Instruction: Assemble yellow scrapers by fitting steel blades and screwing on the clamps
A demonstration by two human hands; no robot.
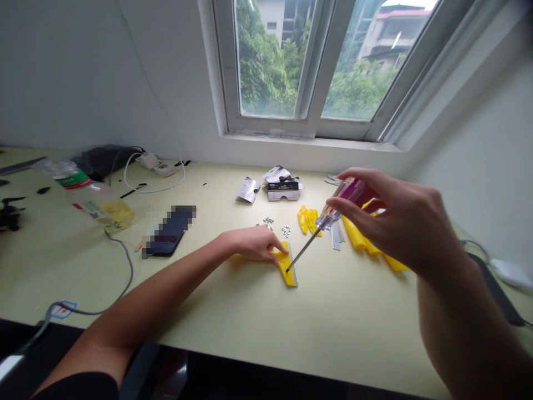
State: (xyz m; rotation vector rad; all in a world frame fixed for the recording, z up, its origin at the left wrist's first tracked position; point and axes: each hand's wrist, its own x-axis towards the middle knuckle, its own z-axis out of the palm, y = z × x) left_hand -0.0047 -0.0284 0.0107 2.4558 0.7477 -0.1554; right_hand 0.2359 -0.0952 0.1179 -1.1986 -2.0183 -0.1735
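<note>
My right hand grips the clear and purple handle of a screwdriver, which slants down to the left. Its tip meets a yellow scraper lying on the table, with a grey metal blade along its right edge. My left hand pinches the far part of that scraper between thumb and fingers and rests on the tabletop. Just beyond lie small piles of metal nuts and screws. Several loose yellow plastic pieces and flat metal blades sit behind the screwdriver.
Larger yellow parts lie partly behind my right hand. Opened small boxes stand near the window. On the left are a dark phone, a plastic bottle on its side and a grey cable. The table's front edge runs below.
</note>
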